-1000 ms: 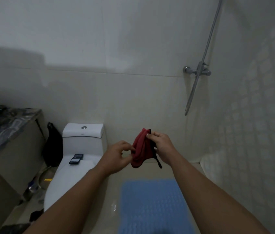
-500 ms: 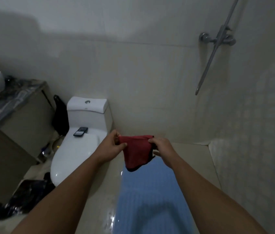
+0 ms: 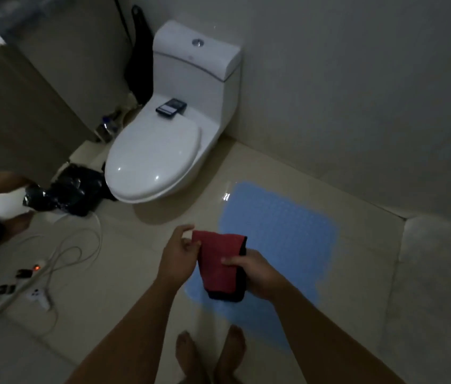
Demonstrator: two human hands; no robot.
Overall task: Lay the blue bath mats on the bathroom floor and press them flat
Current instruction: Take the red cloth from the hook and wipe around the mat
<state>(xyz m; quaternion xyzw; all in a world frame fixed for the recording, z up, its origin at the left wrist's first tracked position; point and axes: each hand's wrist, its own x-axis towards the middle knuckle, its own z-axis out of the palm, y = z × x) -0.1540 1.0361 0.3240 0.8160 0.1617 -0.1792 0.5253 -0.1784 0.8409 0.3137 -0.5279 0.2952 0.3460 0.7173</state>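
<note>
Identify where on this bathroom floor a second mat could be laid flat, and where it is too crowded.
Bare tile lies between the blue mat and the power strip, in front of the toilet, and between mat and right wall. Crowded: the left, with cables, a black bag and another person's foot.

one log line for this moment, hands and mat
left hand: pinches red cloth | right hand: grips cloth | blue mat: on floor

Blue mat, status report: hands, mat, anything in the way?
Both hands, left and right, hold a red cloth above the blue mat. Mat lies flat on floor beside toilet. Bare feet at its near edge.
</note>
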